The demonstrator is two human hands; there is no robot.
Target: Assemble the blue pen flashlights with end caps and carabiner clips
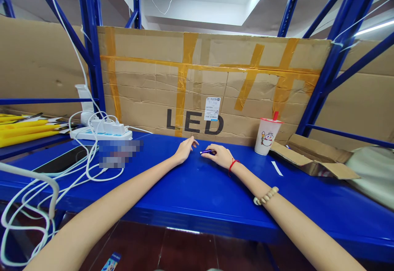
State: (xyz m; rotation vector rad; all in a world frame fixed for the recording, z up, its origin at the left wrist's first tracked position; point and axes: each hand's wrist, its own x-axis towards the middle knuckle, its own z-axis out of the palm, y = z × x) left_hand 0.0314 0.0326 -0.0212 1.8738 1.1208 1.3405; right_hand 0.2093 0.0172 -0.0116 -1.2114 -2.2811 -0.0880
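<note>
My right hand (219, 155) rests low over the blue shelf (197, 189), its fingers closed around a small dark blue tube with a silver end (207, 152). The tube points left, and its other end is hidden by the fingers. Just to the left, my left hand (184, 150) is by the shelf's back part with loosely bent fingers apart and nothing visible in them. A small gap separates it from the tube's silver end. A red cord and a beaded bracelet circle my right wrist and forearm.
Behind the hands stands a taped cardboard panel (147, 86) marked LED. To the right are a white cup with a red straw (265, 137), a paper strip (277, 168) and an opened cardboard box (310, 156). A power strip (107, 133), white cables and a phone (63, 160) lie left.
</note>
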